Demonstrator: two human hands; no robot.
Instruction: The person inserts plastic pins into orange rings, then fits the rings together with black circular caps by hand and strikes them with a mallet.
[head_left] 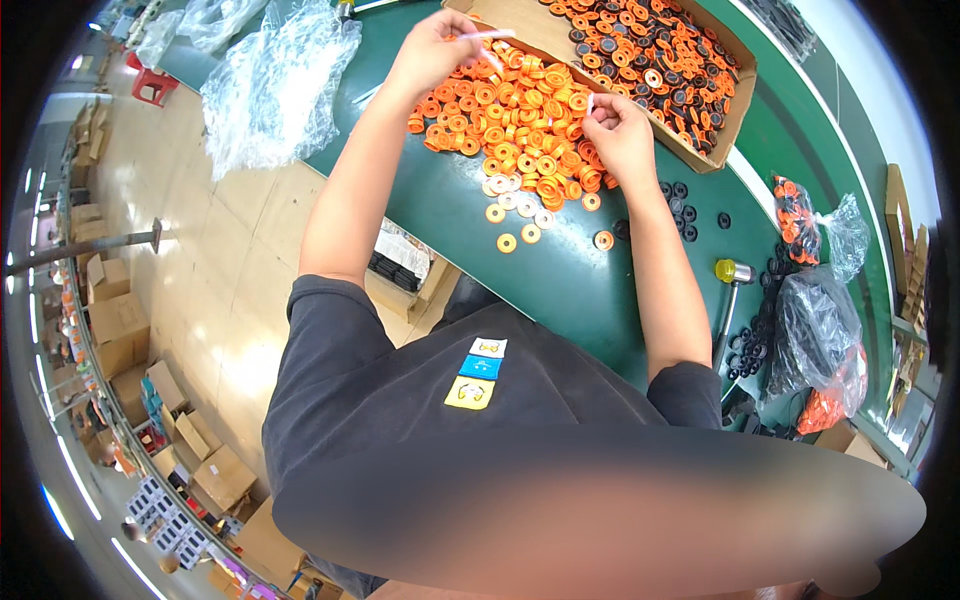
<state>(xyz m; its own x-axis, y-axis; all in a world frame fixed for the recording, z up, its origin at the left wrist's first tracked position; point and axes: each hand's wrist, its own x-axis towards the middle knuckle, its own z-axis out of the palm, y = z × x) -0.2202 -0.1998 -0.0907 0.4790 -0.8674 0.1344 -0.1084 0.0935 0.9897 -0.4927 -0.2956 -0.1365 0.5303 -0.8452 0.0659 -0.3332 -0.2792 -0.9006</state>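
Across the green table [555, 285], orange wheels [528, 105] heaped between left hand [432, 58], curled and pinching a white strip [490, 35], and right hand [625, 145], nipping a pale piece [590, 103].

left grip [458, 36] and right grip [594, 112] pinch, arms [362, 170] outstretched.

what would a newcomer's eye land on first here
The bright orange pile on the green table, between the left hand and the right hand. Just beyond it, to the right, a box of orange and black parts stands out. At the table's left edge, a big crumpled clear bag catches the light.
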